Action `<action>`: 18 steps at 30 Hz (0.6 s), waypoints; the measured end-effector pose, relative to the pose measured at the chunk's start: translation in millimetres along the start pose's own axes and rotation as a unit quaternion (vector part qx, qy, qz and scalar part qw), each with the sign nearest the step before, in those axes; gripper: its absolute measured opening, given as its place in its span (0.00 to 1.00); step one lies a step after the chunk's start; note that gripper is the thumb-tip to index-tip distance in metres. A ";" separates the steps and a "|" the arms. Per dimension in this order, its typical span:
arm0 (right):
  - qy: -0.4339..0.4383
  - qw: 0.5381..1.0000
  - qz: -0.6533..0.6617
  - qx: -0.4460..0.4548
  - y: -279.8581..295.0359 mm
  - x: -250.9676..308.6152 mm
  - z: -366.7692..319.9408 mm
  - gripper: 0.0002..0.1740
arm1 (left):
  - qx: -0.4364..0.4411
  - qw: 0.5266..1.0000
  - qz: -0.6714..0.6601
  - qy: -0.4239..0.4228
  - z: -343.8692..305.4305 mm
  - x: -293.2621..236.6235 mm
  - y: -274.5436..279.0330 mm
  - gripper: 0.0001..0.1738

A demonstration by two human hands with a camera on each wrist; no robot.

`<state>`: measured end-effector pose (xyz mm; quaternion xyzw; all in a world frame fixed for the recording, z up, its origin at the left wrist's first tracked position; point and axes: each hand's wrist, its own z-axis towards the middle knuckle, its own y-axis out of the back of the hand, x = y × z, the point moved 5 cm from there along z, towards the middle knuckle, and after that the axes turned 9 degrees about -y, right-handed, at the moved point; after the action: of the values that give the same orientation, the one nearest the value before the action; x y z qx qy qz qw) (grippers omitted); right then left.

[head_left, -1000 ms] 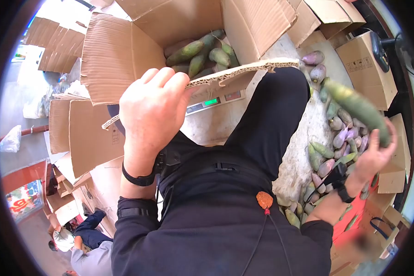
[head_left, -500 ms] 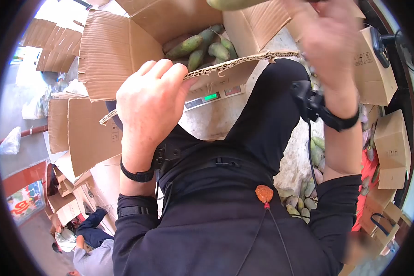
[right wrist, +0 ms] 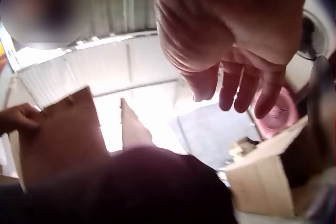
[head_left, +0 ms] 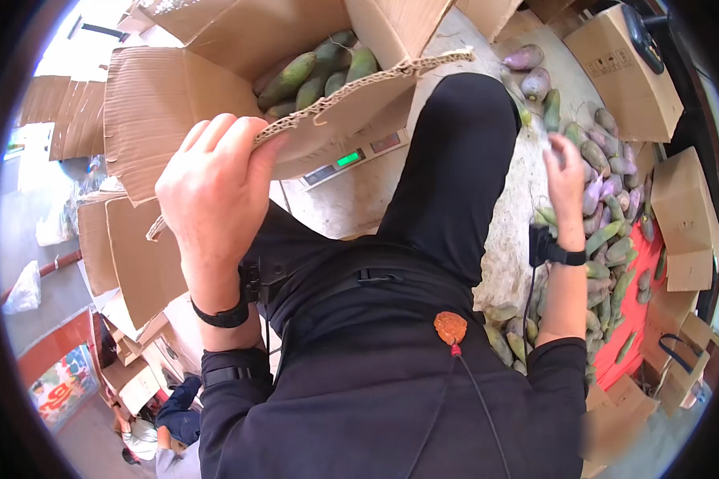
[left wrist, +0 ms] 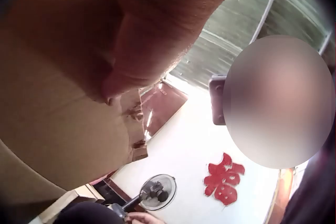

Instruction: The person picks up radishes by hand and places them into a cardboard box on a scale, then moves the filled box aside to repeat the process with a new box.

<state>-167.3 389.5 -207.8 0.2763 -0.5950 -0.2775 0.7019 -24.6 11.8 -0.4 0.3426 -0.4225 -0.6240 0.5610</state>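
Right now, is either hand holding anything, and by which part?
The left hand grips the box flap by its torn edge; the right hand holds nothing, open above the vegetables.

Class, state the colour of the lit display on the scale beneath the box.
The display glows green, clearest in the head view.
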 end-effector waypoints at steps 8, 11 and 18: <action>-0.352 0.899 -0.184 0.185 -34.4 -257.9 -248.9 0.18 | 0.004 0.999 -0.033 0.024 1.6 -3.6 -1.1 0.06; -0.451 0.852 -0.172 0.204 -20.8 -279.5 -336.3 0.18 | -0.001 0.998 -0.050 0.034 -6.0 2.2 -5.7 0.06; -0.576 0.749 -0.210 0.251 10.0 -245.8 -409.4 0.16 | 0.011 0.999 -0.004 0.038 -14.2 19.1 -12.0 0.13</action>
<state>204.1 596.6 -425.2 0.3478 -0.8618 -0.3650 0.0558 -19.4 -9.0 -16.2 0.3740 -0.4060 -0.6083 0.5703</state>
